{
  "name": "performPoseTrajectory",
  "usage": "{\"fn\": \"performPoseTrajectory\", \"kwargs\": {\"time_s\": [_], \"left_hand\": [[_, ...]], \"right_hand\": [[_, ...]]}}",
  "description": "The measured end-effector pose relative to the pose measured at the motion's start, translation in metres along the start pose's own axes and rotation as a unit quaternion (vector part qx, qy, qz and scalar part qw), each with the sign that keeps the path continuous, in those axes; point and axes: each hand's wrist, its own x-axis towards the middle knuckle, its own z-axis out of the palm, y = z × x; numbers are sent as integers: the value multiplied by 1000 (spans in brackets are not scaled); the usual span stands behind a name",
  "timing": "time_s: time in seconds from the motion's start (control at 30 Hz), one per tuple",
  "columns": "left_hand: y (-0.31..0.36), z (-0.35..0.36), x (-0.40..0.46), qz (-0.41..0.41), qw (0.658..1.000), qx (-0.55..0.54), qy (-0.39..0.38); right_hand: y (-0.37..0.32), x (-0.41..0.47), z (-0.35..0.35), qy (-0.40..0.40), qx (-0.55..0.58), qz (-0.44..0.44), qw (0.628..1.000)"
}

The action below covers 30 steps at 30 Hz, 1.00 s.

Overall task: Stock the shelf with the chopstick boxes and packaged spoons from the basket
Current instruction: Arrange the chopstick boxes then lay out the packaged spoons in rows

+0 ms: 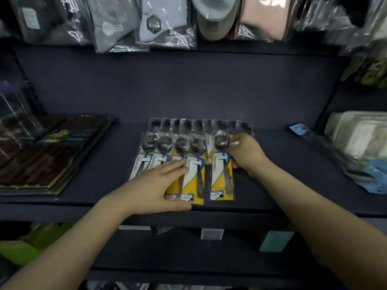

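Observation:
Several packaged spoons with yellow, blue and white cards lie side by side on the dark shelf [261, 160]. My right hand [246, 152] grips the right edge of the rightmost spoon pack [221, 174], fingers at the spoon's bowl. My left hand [156, 184] lies flat on the row of spoon packs [188, 176] to the left, thumb under their near edge. Behind them a second row of spoon packs [199, 124] shows only its tops. Dark chopstick boxes [39, 162] are stacked at the shelf's left. The basket is out of view.
Bagged socks and hats [163, 21] hang above the shelf. White packaged goods with blue cards [360, 143] sit at the right end. A lower shelf holds green packs [25, 245] at the left and price tags [212, 234] on the shelf front.

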Motion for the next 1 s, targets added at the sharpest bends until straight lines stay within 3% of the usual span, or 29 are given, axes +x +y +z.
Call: {"fn": "performPoseTrajectory", "kwargs": {"time_s": [0.2, 0.3, 0.37, 0.47, 0.6, 0.8, 1.0], "left_hand": [[-5, -5, 0, 31, 997, 71, 1], [-5, -4, 1, 54, 993, 106, 13], [-7, -2, 2, 66, 992, 110, 21], [-9, 2, 5, 66, 992, 100, 35], [-5, 2, 8, 59, 993, 104, 20], [-16, -2, 6, 57, 996, 70, 10], [-16, 1, 7, 68, 994, 79, 18]], "right_hand": [[-4, -4, 16, 39, -111, -75, 990], [0, -22, 11, 78, -136, -161, 974], [3, -42, 9, 31, -161, -218, 962], [3, -67, 15, -111, -242, -274, 924], [-4, -81, 21, -198, -278, -297, 892], [6, -75, 16, -194, -342, -328, 859], [9, -75, 21, -159, -307, -327, 880]]}}
